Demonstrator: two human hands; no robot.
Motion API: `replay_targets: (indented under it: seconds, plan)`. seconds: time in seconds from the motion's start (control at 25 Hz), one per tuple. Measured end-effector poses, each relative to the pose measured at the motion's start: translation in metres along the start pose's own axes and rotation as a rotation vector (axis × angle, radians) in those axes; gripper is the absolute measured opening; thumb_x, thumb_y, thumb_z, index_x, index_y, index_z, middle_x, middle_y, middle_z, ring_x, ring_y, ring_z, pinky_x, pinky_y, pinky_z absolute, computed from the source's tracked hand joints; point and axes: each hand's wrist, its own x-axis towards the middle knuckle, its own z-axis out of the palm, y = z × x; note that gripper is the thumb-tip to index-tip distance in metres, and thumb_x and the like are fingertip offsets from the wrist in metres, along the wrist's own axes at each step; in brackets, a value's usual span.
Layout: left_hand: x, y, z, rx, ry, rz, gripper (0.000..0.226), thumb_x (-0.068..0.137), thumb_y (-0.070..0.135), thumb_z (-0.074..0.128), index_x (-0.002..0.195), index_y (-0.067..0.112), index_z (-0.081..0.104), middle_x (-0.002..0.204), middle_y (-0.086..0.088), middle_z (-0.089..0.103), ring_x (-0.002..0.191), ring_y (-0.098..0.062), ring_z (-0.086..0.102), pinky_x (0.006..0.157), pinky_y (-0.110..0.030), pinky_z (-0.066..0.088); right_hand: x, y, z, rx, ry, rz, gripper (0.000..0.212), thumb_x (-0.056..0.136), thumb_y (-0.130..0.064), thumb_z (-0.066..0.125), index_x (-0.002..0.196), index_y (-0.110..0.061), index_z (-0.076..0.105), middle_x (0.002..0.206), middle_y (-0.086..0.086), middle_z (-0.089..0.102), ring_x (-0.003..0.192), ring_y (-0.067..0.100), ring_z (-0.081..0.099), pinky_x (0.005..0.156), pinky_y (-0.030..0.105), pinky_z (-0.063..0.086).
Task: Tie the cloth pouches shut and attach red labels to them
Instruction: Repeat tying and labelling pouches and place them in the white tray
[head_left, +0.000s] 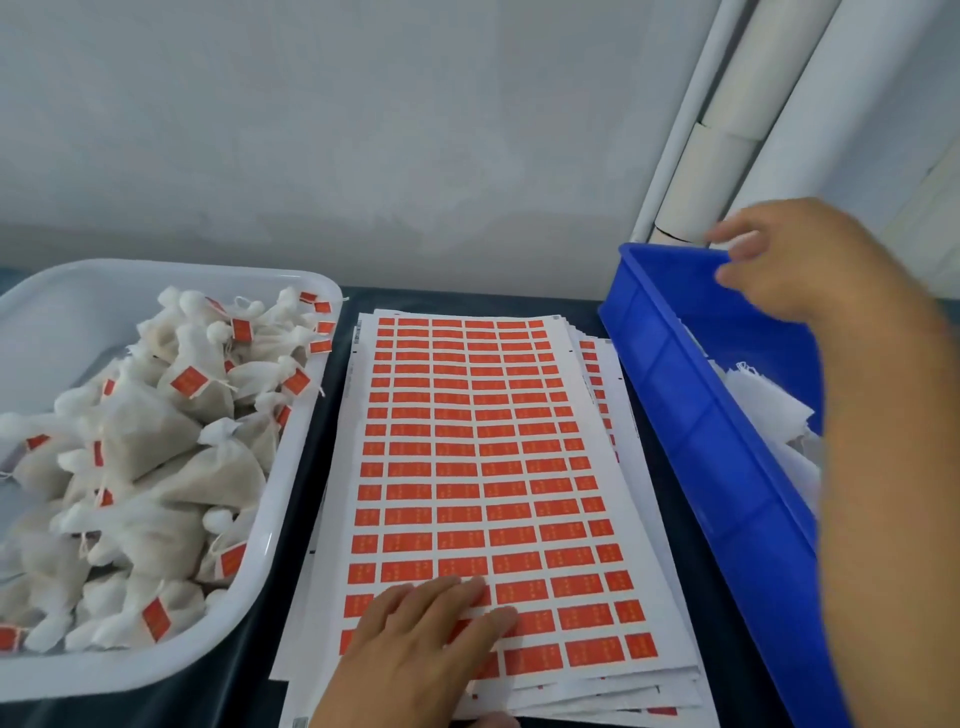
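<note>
A: Cloth pouches (769, 410), untied, lie in the blue bin (691, 415) directly under the right hand (810, 291), which hovers with fingers extended, holding nothing.

B: Risk?

A: The left hand (431, 639) rests flat on the label sheets (467, 441); dragging it could skew the stack.

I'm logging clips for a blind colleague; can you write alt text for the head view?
A left hand presses flat on a stack of red label sheets while the right hand reaches over a blue bin holding white cloth. To the left, a white tray is heaped with tied pouches bearing red labels.
</note>
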Motion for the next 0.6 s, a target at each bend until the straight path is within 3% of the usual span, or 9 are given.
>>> replay_targets:
  seconds: [0.04,0.08,0.16,0.28,0.36,0.44,0.52,0.6]
  plan:
    - [0.001,0.0,0.002,-0.039,0.02,-0.019,0.085,0.073,0.094,0.012,0.148,0.057,0.026,0.162,0.028,0.024,0.153,-0.008,0.024,0.123,-0.045,0.007,0.007,0.014,-0.007,-0.086,-0.088,0.058,0.04,0.095,-0.011,0.068,0.131,-0.029,0.065,0.138,0.007,0.06,0.115,0.033,0.059,0.09,0.04,0.049]
    - [0.003,0.001,0.002,-0.082,0.012,-0.069,0.087,0.073,0.094,0.008,0.15,0.056,0.018,0.162,0.031,0.019,0.153,-0.006,0.019,0.124,-0.041,0.002,0.011,0.026,-0.007,-0.164,-0.188,0.103,0.042,0.094,-0.013,0.072,0.132,-0.029,0.064,0.14,0.008,0.058,0.115,0.034,0.058,0.091,0.041,0.051]
    - [0.011,0.002,0.001,-0.127,0.111,-0.122,0.074,0.085,0.088,0.017,0.15,0.053,0.021,0.158,0.034,0.028,0.148,-0.001,0.029,0.125,-0.038,0.012,0.01,0.05,0.006,-0.231,-0.36,0.18,0.05,0.089,-0.017,0.08,0.134,-0.028,0.061,0.14,0.005,0.054,0.113,0.031,0.059,0.09,0.044,0.056]
    - [0.022,0.001,-0.004,-0.168,0.283,-0.153,0.062,0.093,0.079,0.03,0.148,0.051,0.027,0.154,0.033,0.036,0.141,0.0,0.039,0.122,-0.034,0.026,0.003,0.075,0.031,-0.244,-0.512,0.238,0.045,0.086,-0.017,0.083,0.128,-0.021,0.064,0.116,0.005,0.062,0.094,0.024,0.068,0.082,0.043,0.063]
    - [0.036,-0.003,-0.005,-0.167,0.311,-0.164,0.061,0.093,0.077,0.032,0.149,0.053,0.023,0.159,0.03,0.029,0.146,-0.005,0.034,0.122,-0.038,0.025,0.003,0.084,0.045,-0.322,-0.496,0.23,0.03,0.091,-0.015,0.077,0.12,-0.016,0.069,0.104,0.008,0.069,0.088,0.024,0.071,0.082,0.04,0.063]
    - [0.053,-0.006,-0.005,-0.148,0.289,-0.16,0.066,0.093,0.078,0.034,0.151,0.055,0.011,0.167,0.025,0.012,0.156,-0.014,0.016,0.124,-0.044,0.012,0.007,0.085,0.053,-0.459,-0.414,0.195,0.016,0.096,-0.016,0.068,0.11,-0.012,0.074,0.103,0.009,0.071,0.089,0.025,0.069,0.085,0.038,0.061]
    - [0.067,-0.006,-0.005,-0.095,0.253,-0.13,0.071,0.093,0.077,0.034,0.153,0.054,0.004,0.17,0.02,0.0,0.158,-0.017,0.0,0.118,-0.044,-0.006,0.008,0.084,0.057,-0.528,-0.349,0.176,0.017,0.1,-0.02,0.061,0.101,-0.01,0.074,0.098,0.009,0.07,0.087,0.025,0.066,0.085,0.038,0.059]
    - [0.077,-0.005,-0.003,-0.061,0.225,-0.093,0.072,0.095,0.075,0.034,0.155,0.05,0.006,0.17,0.018,0.001,0.158,-0.017,-0.004,0.113,-0.042,-0.012,0.008,0.084,0.057,-0.536,-0.324,0.192,0.02,0.102,-0.02,0.057,0.095,-0.008,0.07,0.093,0.01,0.069,0.085,0.026,0.065,0.086,0.041,0.058]
